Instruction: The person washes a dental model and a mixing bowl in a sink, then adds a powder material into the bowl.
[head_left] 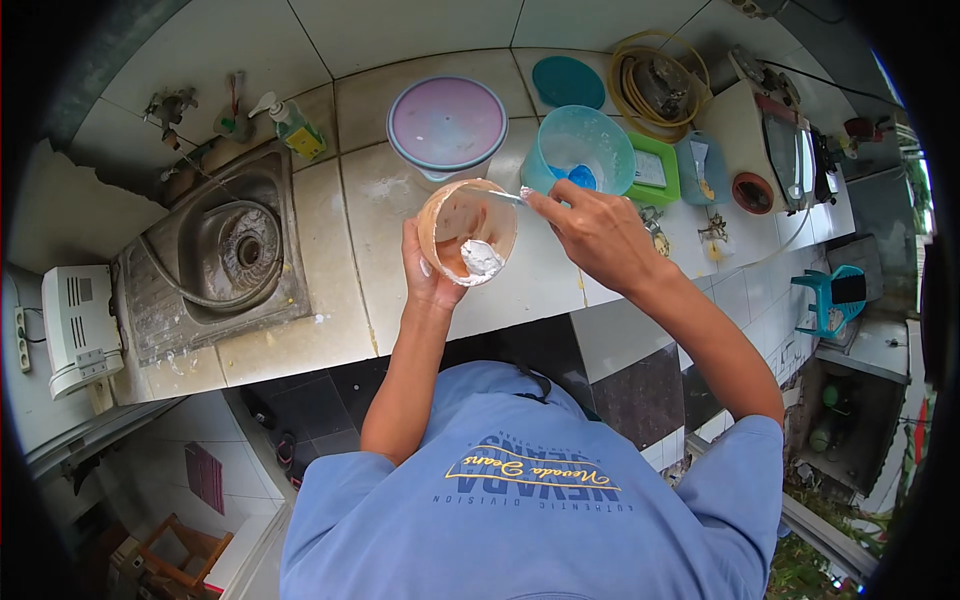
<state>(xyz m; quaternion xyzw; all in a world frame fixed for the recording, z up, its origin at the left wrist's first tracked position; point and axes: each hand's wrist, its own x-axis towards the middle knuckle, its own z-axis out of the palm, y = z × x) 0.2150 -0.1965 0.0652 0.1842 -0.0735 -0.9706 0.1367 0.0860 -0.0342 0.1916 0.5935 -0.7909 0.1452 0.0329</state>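
Tilted toward me, a round pinkish-brown tub (pixel 462 218) rests in my left hand (pixel 428 278), whose fingers wrap its left side and underside. White residue coats its rim. Inside, a heap of white powder or paste (pixel 482 259) lies low against the wall. My right hand (pixel 606 232) pinches a thin, pale utensil (pixel 507 196) that reaches over the tub's upper rim; I cannot make out its kind. White smears mark the fingertips. Just beyond the tub stands a larger container with a purple lid (pixel 447 122).
A teal bucket (pixel 545 160) holds something blue, beside a green tray (pixel 655 165) and a coiled yellow hose (pixel 617 85). To the left are a steel sink (pixel 150 310) and a soap bottle (pixel 298 132). The tiled counter's front edge (pixel 340 365) runs before me.
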